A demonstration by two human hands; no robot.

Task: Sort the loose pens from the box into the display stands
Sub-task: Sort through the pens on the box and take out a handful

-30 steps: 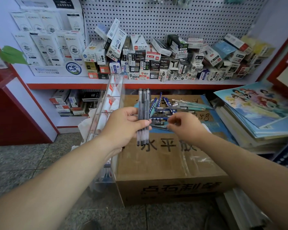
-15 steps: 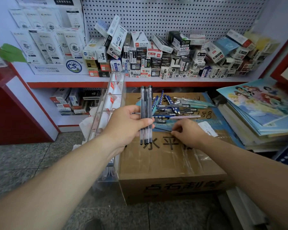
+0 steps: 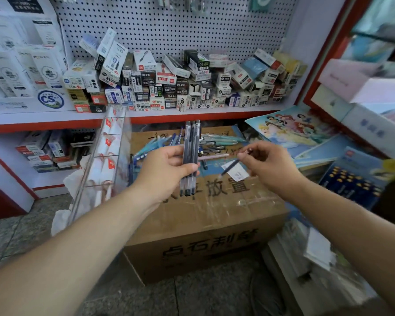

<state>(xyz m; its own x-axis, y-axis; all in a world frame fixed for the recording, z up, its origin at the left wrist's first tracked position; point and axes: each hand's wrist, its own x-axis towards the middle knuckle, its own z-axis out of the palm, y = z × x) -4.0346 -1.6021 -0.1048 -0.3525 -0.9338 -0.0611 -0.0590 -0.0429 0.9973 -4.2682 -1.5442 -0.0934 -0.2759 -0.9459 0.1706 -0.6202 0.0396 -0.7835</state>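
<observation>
1. Inside left grip [image 3: 165, 174]: clenches a bundle of dark pens [image 3: 190, 142], upright, gathered but not yet slotted.
2. Just right of that: right grip [image 3: 269, 166], pinching one pen [image 3: 230, 166] aslant.
3. Beyond both grips: heap of loose pens [image 3: 214, 142] atop box [image 3: 203, 247]; seemingly leaves most sorting undone.
4. Left of left grip: clear display stand [image 3: 105, 156], contents unclear.

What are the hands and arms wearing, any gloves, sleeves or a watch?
Nothing shows. The left hand and right hand wear no gloves, rings or watch. The left forearm and right forearm are uncovered to the frame's edge; no sleeve comes into view.
</observation>
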